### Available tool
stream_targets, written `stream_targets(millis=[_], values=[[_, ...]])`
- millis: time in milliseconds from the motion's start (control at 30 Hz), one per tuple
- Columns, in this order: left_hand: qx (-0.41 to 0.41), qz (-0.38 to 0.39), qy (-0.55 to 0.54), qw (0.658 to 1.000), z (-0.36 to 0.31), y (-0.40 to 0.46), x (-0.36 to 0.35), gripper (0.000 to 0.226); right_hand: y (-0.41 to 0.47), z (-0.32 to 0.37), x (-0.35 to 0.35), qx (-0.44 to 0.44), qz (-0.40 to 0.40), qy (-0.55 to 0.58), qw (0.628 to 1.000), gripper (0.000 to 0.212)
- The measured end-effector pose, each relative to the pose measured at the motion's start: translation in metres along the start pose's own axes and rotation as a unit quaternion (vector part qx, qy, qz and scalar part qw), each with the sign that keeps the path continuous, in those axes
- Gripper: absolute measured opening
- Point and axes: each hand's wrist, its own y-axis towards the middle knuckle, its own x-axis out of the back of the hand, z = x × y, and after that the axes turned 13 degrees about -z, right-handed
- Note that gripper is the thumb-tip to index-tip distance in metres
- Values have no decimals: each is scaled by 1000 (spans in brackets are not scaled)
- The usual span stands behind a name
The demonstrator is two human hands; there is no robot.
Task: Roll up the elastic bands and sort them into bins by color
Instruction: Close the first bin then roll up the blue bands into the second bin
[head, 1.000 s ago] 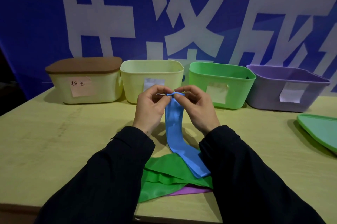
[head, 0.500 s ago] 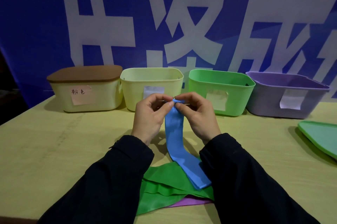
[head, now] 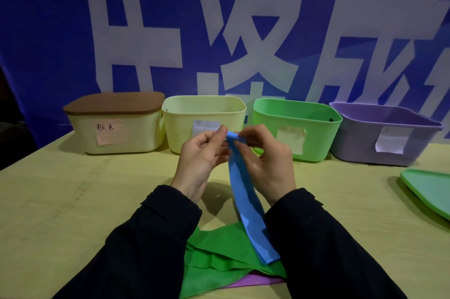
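A blue elastic band hangs from my fingers above the table, its top end curled into a small roll. My left hand and my right hand both pinch that rolled top between fingertips. The band's lower end rests on a green band lying flat at the table's near edge, with a purple band peeking out beneath. Behind stand four bins: a cream bin with a brown lid, an open pale yellow bin, a green bin and a purple bin.
A green lid lies on the table at the right edge. A blue banner with large white characters hangs behind the bins. Paper labels are stuck on the bin fronts. The tan tabletop stretches to the left.
Both hands have kept turning the blue band's top end, so the roll is a little thicker. The camera has tilted, leaving the bins lower in the view.
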Motion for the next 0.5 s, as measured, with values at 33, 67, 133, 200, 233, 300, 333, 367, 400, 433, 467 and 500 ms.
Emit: stream_targets(millis=[33, 67, 133, 200, 233, 300, 333, 367, 400, 433, 467, 500], values=[[21, 13, -36, 999, 0, 0, 0, 37, 0, 1, 0, 30, 4, -28, 999, 12], [34, 19, -65, 997, -1, 0, 0, 34, 0, 2, 1, 58, 8, -53, 997, 12], [41, 16, -107, 993, -4, 1, 1, 28, 1, 7, 2, 79, 27, -53, 995, 14], [34, 26, -122, 992, -7, 2, 5, 27, 4, 13, 5, 37, 59, 4, 998, 10], [25, 40, -112, 993, -8, 2, 6, 25, 6, 14, 6, 4, 62, 33, 998, 9], [-1, 77, -69, 995, -8, 2, 7, 22, 13, 11, 9, -67, 63, 67, 994, 21], [-15, 96, -52, 994, -8, 1, 7, 21, 16, 8, 11, -105, 84, 85, 987, 31], [-26, 113, -45, 992, -7, 0, 6, 21, 18, 5, 13, -140, 112, 111, 978, 38], [-34, 130, -44, 990, -6, -1, 6, 21, 20, 3, 14, -170, 135, 139, 966, 37], [-39, 142, -49, 988, -6, -1, 5, 21, 21, 2, 14, -194, 144, 162, 957, 29], [-39, 148, -55, 987, -7, -1, 5, 21, 21, 2, 14, -211, 135, 177, 952, 17], [-39, 146, -61, 987, -7, -1, 5, 20, 21, 2, 14, -221, 123, 188, 949, 8]])
